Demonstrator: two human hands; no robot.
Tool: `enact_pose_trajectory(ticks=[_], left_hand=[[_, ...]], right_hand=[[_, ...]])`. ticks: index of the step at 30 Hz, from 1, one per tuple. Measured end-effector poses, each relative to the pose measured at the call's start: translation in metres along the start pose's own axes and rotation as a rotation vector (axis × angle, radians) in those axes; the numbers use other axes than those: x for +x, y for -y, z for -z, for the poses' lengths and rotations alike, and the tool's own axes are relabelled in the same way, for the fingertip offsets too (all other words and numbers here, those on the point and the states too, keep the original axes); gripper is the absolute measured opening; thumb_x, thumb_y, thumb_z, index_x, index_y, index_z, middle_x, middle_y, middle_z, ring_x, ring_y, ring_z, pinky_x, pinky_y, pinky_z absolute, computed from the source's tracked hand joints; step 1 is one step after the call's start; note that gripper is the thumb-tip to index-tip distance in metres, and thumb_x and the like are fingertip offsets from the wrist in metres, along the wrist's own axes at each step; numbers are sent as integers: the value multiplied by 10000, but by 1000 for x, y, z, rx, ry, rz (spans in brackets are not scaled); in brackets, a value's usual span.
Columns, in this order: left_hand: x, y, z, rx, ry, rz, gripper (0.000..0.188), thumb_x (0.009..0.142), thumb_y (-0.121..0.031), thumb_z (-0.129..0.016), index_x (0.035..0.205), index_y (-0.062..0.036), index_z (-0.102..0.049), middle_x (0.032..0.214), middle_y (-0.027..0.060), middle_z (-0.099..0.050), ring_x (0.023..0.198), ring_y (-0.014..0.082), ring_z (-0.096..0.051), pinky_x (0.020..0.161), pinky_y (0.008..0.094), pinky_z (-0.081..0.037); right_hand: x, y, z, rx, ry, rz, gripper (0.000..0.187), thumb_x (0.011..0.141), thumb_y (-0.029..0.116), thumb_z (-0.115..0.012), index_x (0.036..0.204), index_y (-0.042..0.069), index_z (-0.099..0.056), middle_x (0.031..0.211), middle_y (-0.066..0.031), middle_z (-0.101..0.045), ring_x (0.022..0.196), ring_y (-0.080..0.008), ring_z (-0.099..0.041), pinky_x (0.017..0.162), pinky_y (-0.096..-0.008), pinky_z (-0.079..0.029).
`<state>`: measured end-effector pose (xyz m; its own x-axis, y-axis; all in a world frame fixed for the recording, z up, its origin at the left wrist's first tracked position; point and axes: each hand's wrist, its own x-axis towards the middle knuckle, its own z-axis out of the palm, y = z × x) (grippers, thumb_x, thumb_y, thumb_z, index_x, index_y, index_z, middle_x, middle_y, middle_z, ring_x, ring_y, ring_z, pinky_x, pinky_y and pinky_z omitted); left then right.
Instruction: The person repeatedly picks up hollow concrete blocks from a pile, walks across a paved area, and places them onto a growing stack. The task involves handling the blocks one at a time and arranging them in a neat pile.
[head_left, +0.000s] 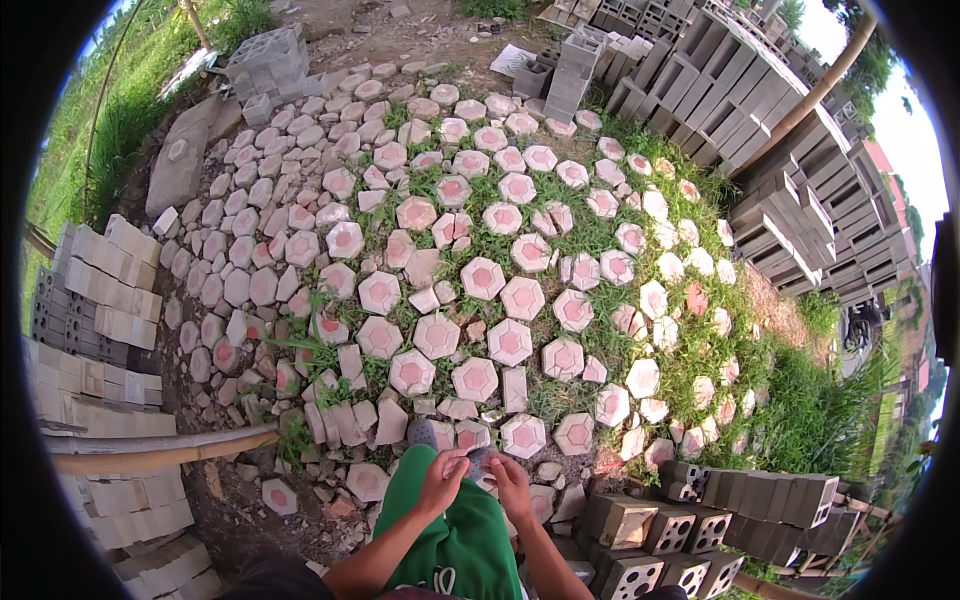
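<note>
My left hand (446, 482) is over my green shorts (450, 540), low in the middle of the view. Its fingers are bent and pinched together. Close on its right, my right hand (511, 488) has its fingers curled inward toward the left one. Anything between the fingertips is too small to make out. Behind the hands show two grey speckled shoe tips, the left shoe (422, 433) and the right shoe (483, 461), beside hexagonal paving blocks with pink centres (523, 436).
Hexagonal pavers (483, 278) spread ahead with grass between them. Hollow concrete blocks (690, 90) are stacked at the far right, and more blocks (625, 522) stand near right. Pale bricks (110, 280) line the left, where a bamboo pole (165, 455) juts in. Broken rubble (340, 505) lies close by.
</note>
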<state>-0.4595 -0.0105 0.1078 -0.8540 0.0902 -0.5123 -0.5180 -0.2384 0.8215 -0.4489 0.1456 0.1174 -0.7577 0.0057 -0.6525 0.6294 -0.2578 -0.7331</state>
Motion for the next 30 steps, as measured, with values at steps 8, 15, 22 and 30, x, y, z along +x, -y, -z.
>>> enact_pose_trajectory(ticks=[8, 15, 22, 30], left_hand=[[29, -65, 34, -14, -15, -42, 233, 948, -182, -580, 1095, -5, -538, 923, 59, -634, 836, 109, -614, 711, 242, -508], [98, -138, 52, -4, 46, -103, 193, 941, -187, -587, 1050, -32, -552, 869, 29, -622, 799, 84, -596, 658, 222, -481], [146, -218, 79, -71, -62, -241, 188, 910, -166, -626, 962, -13, -530, 814, 19, -599, 715, 62, -547, 595, 217, -428], [171, -271, 78, 34, -202, -297, 219, 830, -152, -732, 817, -29, -552, 733, 5, -590, 623, 46, -498, 553, 212, -410]], right_hand=[[35, 65, -47, -123, 108, 53, 410, 990, 315, -495, 1294, 40, -505, 1200, -56, -613, 1070, -165, -587, 875, -316, -465], [81, 146, -107, -161, 87, 152, 391, 991, 303, -494, 1274, 34, -519, 1187, -66, -624, 1067, -172, -598, 864, -310, -470], [134, 201, -176, -164, 192, 189, 366, 992, 267, -492, 1279, 42, -521, 1179, -61, -624, 1049, -173, -602, 875, -320, -483], [172, 248, -192, -151, 318, 186, 370, 993, 282, -487, 1285, 56, -516, 1190, -58, -615, 1072, -162, -582, 881, -317, -466]])
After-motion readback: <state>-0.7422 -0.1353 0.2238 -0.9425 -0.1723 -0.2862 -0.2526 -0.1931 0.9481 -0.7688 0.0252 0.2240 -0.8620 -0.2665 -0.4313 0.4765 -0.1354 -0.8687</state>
